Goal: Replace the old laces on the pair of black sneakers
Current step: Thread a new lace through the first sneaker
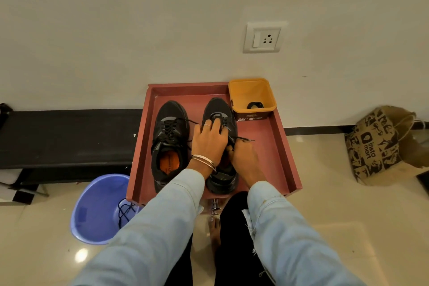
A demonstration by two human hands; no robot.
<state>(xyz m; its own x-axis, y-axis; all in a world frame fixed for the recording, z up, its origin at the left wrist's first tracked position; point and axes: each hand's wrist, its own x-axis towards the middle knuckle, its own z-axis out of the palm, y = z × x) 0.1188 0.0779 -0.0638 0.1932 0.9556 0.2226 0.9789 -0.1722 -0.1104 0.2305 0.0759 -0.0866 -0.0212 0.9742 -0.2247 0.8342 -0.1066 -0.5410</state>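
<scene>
Two black sneakers stand side by side, toes toward the wall, in a reddish tray (282, 146). The left sneaker (169, 144) is laced and shows an orange insole. My left hand (207, 141) lies over the lacing of the right sneaker (220, 109), fingers pressed on it. My right hand (242, 158) is beside it, pinching a black lace (243, 139) whose tip sticks out to the right. Another black lace (124, 212) lies in a blue basin (97, 211) on the floor at the left. The right sneaker's eyelets are mostly hidden by my hands.
A yellow tub (251, 97) with a small black coil inside sits in the tray's far right corner. A dark low bench (65, 139) runs along the wall at left. A printed paper bag (373, 146) stands at right. A bare foot (214, 232) is on the tiled floor.
</scene>
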